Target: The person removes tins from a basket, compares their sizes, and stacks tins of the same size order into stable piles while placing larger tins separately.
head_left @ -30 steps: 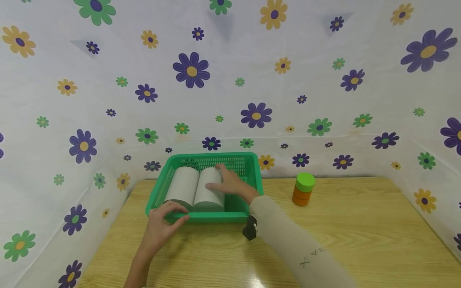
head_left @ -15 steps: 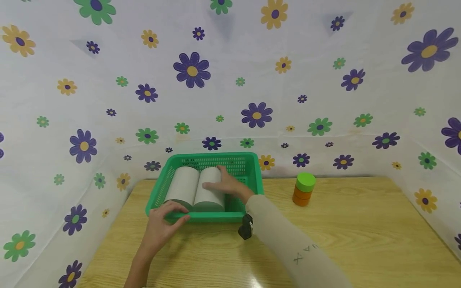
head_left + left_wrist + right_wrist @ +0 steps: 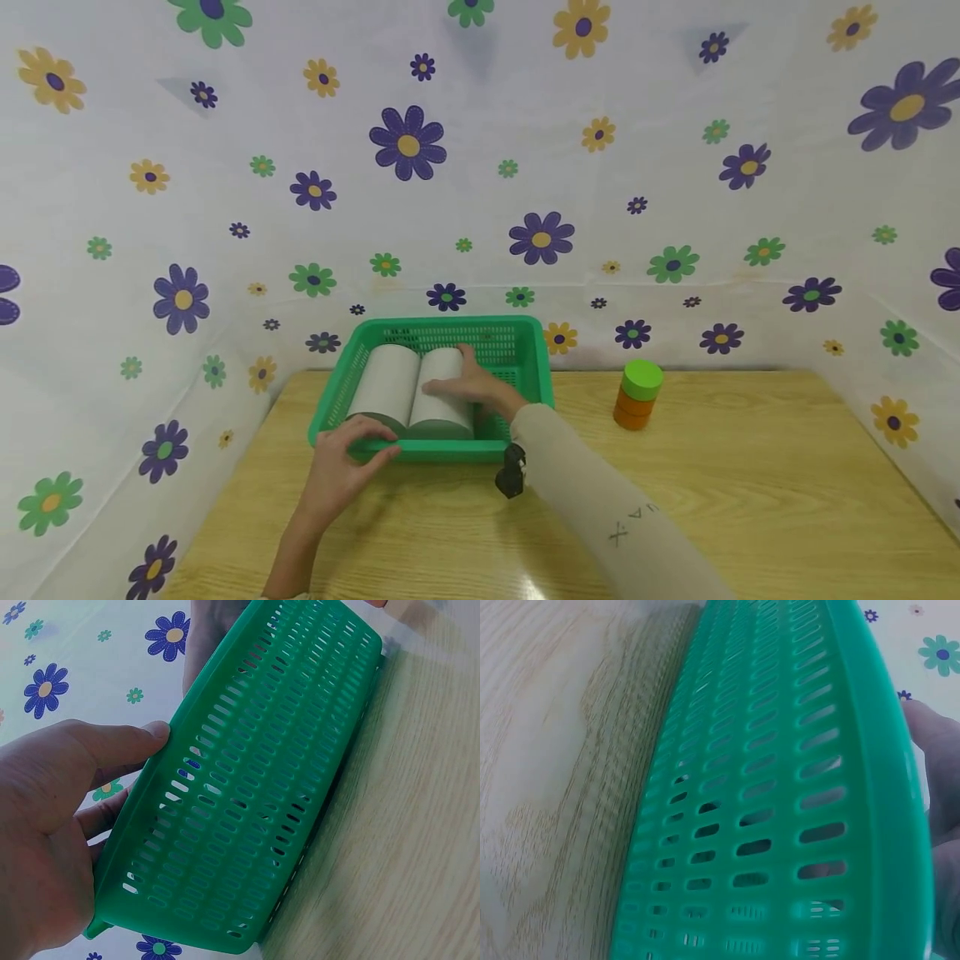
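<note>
Two white cylinders lie side by side in a green plastic basket [image 3: 457, 451], the left cylinder [image 3: 385, 385] against the right cylinder [image 3: 441, 407]. My right hand [image 3: 477, 385] reaches into the basket and grips the right cylinder, thumb across its top and fingers along its far right side. In the right wrist view the basket wall hides most of that hand. My left hand [image 3: 341, 462] pinches the front rim near the left corner. The left wrist view shows the thumb [image 3: 154, 733] on the rim of the slotted basket wall [image 3: 232, 795].
An orange jar [image 3: 634, 412] with a bright green lid stands right of the basket on the wooden table [image 3: 720, 483]. White cloth [image 3: 480, 200] printed with flowers rises behind the table and along both sides.
My right hand has shifted slightly left and settled around the right cylinder. The left hand keeps its place on the rim. The head view has turned a little.
</note>
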{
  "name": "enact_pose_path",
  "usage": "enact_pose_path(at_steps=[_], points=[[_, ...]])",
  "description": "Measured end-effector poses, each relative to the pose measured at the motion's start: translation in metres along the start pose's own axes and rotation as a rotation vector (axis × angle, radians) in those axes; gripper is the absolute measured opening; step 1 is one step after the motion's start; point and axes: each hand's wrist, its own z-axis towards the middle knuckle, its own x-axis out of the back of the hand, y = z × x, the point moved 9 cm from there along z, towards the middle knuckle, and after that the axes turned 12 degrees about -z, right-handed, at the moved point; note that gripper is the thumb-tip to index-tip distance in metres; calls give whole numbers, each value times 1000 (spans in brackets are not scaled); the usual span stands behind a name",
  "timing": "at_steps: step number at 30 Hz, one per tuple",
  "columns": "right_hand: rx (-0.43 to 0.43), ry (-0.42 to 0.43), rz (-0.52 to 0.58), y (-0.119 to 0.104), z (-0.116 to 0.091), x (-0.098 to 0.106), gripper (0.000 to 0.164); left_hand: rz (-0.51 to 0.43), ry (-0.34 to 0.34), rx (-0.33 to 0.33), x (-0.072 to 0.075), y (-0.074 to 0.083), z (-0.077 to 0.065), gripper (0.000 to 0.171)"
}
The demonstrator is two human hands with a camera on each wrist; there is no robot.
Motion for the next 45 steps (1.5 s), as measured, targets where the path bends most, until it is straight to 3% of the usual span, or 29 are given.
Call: enact_pose_path(at_steps=[19,30,45], points=[[185,57,15,-27,-39,36,103,16,-3,29,-1,-2,-3,19],[314,109,18,-44,-60,65,100,33,13,9,-1,-2,0,22],[475,258,-45,-54,-108,103,100,39,16,23,-1,0,-1,18]])
